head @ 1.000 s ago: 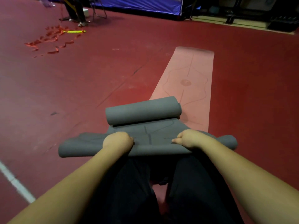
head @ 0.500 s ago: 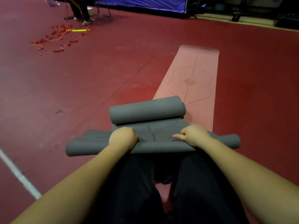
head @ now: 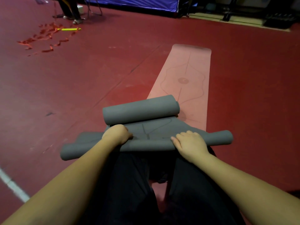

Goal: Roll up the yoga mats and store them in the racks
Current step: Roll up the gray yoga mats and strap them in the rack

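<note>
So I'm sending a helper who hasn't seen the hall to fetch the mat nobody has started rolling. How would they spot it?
On the dark red floor, look just beyond the person's hands, past the grey mat with its far end rolled up. The pink mat lies fully flat, running away toward the blue tent. It is the only pink, unrolled one, with a thin line pattern and a round mark in the middle.

Both forearms are stretched forward over the knees, side by side. The left hand (head: 117, 133) is curled, knuckles up, on the grey yoga mat (head: 146, 143). The right hand (head: 189, 142) is laid on it, fingers bent.
</note>
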Action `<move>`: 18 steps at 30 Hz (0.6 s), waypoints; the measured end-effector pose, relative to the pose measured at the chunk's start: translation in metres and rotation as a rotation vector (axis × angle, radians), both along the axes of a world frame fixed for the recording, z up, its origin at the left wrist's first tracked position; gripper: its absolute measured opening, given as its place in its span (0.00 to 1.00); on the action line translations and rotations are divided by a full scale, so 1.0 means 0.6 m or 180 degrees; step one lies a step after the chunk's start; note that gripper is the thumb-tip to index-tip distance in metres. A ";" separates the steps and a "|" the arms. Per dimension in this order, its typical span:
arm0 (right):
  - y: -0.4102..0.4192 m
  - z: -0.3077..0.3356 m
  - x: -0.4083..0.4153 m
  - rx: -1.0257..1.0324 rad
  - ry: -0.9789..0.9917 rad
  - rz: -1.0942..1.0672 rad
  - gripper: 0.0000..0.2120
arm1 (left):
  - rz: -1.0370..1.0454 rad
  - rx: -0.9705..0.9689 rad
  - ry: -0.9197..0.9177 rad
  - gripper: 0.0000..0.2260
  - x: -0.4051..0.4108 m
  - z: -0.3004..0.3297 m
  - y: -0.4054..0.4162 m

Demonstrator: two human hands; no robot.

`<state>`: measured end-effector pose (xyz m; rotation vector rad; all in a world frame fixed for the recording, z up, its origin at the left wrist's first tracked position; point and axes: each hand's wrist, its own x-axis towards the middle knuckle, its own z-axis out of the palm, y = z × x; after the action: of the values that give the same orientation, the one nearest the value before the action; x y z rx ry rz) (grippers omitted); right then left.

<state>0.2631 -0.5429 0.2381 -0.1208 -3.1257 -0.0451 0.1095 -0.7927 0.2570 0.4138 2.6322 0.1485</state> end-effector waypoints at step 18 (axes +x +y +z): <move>0.023 0.027 -0.113 -0.1040 -0.1952 -0.0596 0.26 | -0.0478 0.0175 0.2329 0.22 0.099 -0.033 -0.023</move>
<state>0.1955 -0.5293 0.2545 -0.4899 -3.6837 0.5277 0.1692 -0.8067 0.2371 0.8077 3.2940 0.0172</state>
